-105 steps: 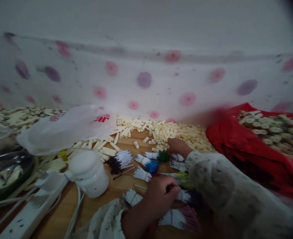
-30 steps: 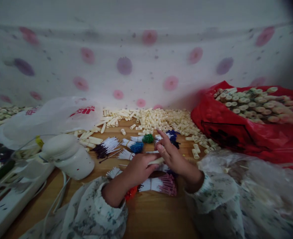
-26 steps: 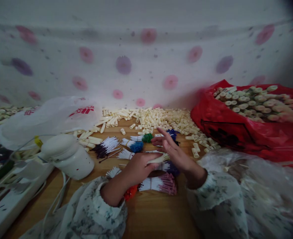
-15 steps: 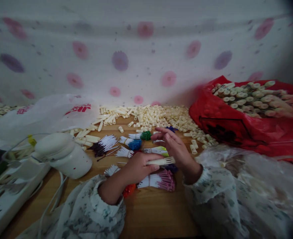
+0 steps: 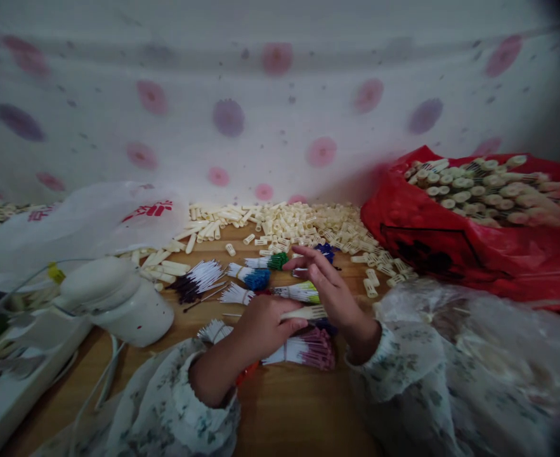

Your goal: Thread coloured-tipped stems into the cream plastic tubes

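Observation:
My left hand (image 5: pixel 260 327) is closed round a cream plastic tube (image 5: pixel 306 313) that points right, with thin sticks showing at its end. My right hand (image 5: pixel 330 289) is at the tube's tip, fingers stretched out and apart. Under and around both hands lie bundles of white sticks with coloured tips: pink (image 5: pixel 308 350), blue (image 5: pixel 251 277), green (image 5: pixel 270 261), dark purple (image 5: pixel 196 280) and yellow-green (image 5: pixel 301 292). A heap of short cream tubes (image 5: pixel 303 228) lies behind them on the wooden table (image 5: pixel 289 412).
A red bag (image 5: pixel 455 244) of finished cream pieces (image 5: pixel 489 190) sits at the right. A clear plastic bag (image 5: pixel 470 343) lies in front of it. At the left are a white jar (image 5: pixel 118 304), a white plastic bag (image 5: pixel 80 228) and a power strip (image 5: pixel 4 406). A spotted cloth (image 5: pixel 270 114) hangs behind.
My right hand came back from the cream heap to the tube held in my left hand. Its fingers shifted slightly at the tube's tip over the last second. The view also tilted down.

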A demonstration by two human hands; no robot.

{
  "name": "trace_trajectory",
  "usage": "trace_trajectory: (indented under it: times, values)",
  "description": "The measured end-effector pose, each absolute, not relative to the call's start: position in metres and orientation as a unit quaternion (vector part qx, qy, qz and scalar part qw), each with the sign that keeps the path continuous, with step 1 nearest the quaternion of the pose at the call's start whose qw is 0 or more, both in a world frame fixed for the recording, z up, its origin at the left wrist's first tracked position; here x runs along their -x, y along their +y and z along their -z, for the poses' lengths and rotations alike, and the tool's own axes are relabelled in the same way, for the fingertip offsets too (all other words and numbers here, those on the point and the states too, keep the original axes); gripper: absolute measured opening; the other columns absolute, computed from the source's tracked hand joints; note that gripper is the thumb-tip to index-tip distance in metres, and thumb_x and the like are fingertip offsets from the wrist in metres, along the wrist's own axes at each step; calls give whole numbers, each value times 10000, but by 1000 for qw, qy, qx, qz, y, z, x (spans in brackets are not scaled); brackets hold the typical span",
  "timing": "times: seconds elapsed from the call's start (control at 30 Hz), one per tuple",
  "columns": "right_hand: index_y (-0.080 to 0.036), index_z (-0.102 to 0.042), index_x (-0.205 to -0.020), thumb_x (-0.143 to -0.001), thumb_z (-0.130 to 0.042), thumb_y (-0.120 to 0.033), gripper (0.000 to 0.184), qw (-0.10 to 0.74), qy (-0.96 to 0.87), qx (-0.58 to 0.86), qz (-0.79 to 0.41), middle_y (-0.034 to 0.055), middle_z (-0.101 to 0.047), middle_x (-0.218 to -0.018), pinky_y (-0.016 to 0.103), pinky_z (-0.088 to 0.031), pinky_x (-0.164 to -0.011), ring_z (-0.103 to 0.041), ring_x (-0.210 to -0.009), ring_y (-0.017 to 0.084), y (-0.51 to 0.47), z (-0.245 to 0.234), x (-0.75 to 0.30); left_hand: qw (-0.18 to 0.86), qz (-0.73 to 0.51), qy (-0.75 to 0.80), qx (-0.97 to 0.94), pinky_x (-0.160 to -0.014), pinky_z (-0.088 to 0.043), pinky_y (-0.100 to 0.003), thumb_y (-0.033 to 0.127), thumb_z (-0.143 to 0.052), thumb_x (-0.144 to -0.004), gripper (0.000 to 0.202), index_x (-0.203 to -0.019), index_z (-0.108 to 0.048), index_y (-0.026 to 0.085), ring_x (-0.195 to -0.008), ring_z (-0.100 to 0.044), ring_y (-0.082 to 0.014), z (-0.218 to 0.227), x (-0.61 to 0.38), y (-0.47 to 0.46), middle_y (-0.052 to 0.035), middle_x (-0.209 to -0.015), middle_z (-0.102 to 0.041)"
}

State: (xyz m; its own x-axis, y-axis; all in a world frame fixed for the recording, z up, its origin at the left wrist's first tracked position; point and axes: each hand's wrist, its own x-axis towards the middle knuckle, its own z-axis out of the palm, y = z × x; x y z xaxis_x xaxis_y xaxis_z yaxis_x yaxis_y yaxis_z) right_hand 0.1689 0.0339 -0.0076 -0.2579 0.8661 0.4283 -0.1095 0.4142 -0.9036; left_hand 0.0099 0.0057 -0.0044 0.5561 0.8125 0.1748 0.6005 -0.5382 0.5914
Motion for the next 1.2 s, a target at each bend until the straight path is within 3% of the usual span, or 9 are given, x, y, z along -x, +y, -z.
trace_trajectory:
  times: [0.53, 0.77, 0.93, 1.07, 1.2]
  values:
    - [-247, -445, -1252, -938, -347, -482, 404, 556, -623, 257, -486, 66, -606, -1027, 416, -401, -982, -563, -1034, 201, 30, 11, -168, 244, -197, 398, -862, -575, -346, -227, 320, -541, -867, 283, -641, -635, 178, -588, -521, -138, -1, -10, 2, 18, -586, -585]
    - [-243, -448, -1267, -914, -405, -515, 448, 540, -659, 245, -462, 64, -606, -1024, 415, -377, -989, -553, -1026, 206, 29, 6, -168, 233, -216, 418, -851, -625, -370, -242, 338, -549, -863, 234, -762, -700, 190, -656, -571, -158, 6, -9, 6, -2, -695, -671]
    - [-234, -439, -1275, -937, -361, -493, 434, 537, -639, 235, -498, 67, -608, -1023, 430, -355, -1002, -547, -1042, 208, 27, 4, -169, 259, -207, 381, -863, -593, -352, -223, 329, -543, -867, 270, -677, -648, 168, -604, -526, -131, 8, -9, 5, 22, -610, -593]
    - [-220, -471, -1249, -925, -407, -481, 420, 559, -624, 232, -495, 60, -620, -994, 431, -348, -1000, -554, -1024, 206, 27, 5, -168, 279, -208, 396, -850, -610, -358, -218, 320, -548, -861, 258, -681, -639, 159, -615, -519, -130, 5, -11, 3, 18, -622, -586]
    - [-216, -539, -1163, -907, -445, -480, 380, 614, -548, 217, -524, 46, -636, -917, 405, -413, -923, -583, -934, 193, 31, 1, -165, 328, -225, 390, -830, -601, -348, -216, 339, -538, -858, 260, -707, -638, 152, -622, -502, -130, 2, -7, 6, 17, -630, -572]
